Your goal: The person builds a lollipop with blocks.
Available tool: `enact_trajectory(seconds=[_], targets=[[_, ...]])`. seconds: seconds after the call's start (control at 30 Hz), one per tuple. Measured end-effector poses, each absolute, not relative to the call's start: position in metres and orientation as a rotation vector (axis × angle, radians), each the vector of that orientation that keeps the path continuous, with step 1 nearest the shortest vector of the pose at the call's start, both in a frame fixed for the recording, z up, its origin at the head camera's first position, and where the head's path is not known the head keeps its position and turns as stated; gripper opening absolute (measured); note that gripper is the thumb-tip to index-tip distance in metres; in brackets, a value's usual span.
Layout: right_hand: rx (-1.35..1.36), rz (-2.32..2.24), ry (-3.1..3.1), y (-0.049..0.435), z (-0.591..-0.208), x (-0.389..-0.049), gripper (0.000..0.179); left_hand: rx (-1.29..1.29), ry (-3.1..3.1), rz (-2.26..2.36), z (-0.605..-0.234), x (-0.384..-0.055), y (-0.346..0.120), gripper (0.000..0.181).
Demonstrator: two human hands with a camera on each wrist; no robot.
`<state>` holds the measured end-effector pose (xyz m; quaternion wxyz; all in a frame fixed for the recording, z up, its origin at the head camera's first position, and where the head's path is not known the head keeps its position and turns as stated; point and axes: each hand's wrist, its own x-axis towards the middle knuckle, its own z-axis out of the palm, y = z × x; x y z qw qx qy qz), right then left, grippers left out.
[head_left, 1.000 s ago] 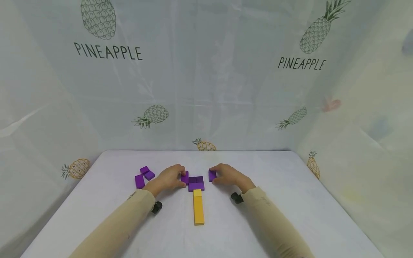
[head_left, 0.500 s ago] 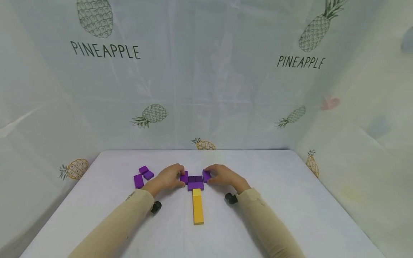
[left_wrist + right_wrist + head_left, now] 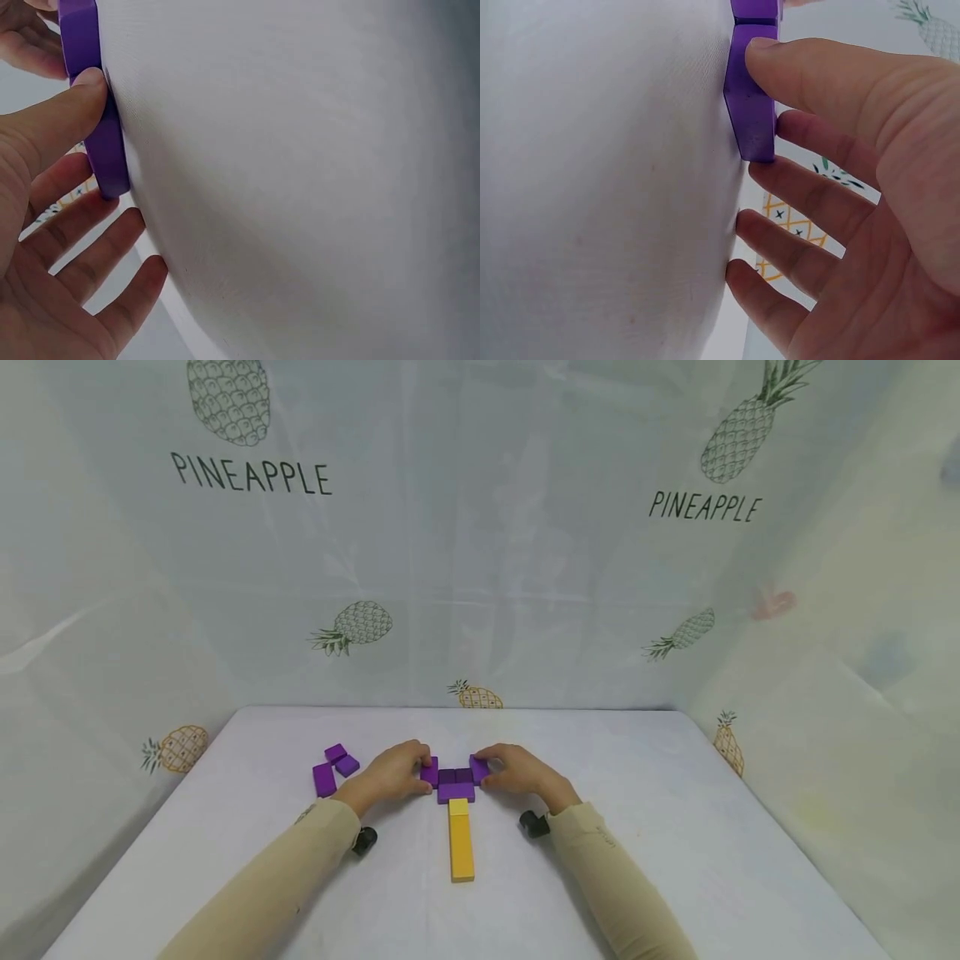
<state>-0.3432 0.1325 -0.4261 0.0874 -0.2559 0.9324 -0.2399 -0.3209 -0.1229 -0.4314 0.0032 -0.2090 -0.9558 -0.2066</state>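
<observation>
My left hand (image 3: 393,772) pinches a purple block (image 3: 430,772) between thumb and fingers at the left end of a purple group. At the other end my right hand (image 3: 523,773) pinches a second purple block (image 3: 479,769). Between them lie two small dark purple blocks (image 3: 455,775), with a wider purple block (image 3: 456,792) in front. In the left wrist view the thumb presses the near face of the purple block (image 3: 109,146). The right wrist view shows the thumb on its purple block (image 3: 751,97), which sits right against a neighbouring purple piece (image 3: 754,9).
A long yellow block (image 3: 461,847) with a small lighter yellow block (image 3: 458,807) at its far end points toward me. Three loose purple blocks (image 3: 325,780) lie left of my left hand on the white table (image 3: 675,860). A pineapple-print curtain (image 3: 480,568) stands behind.
My right hand has moved left, bringing its purple block from apart to right beside the small dark purple blocks. The left hand has kept its hold and place.
</observation>
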Motion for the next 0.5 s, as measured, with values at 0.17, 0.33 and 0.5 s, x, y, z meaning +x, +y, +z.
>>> enact_trajectory(seconds=[0.17, 0.33, 0.5], targets=[[-0.786, -0.711, 2.777, 0.1304, -0.4254, -0.3435, 0.050, -0.623, -3.005, -0.639, -0.4328, -0.3209, -0.1251, 0.033], [-0.794, -0.718, 2.778, 0.1312, -0.4271, -0.3448, 0.050, -0.625, -3.002, -0.654, -0.4316, -0.3213, -0.1249, 0.033], [-0.766, -0.741, 2.771, 0.1344, -0.4291, -0.3449, 0.050, -0.617, -3.019, -0.664, -0.4306, -0.3216, -0.1227, 0.034]])
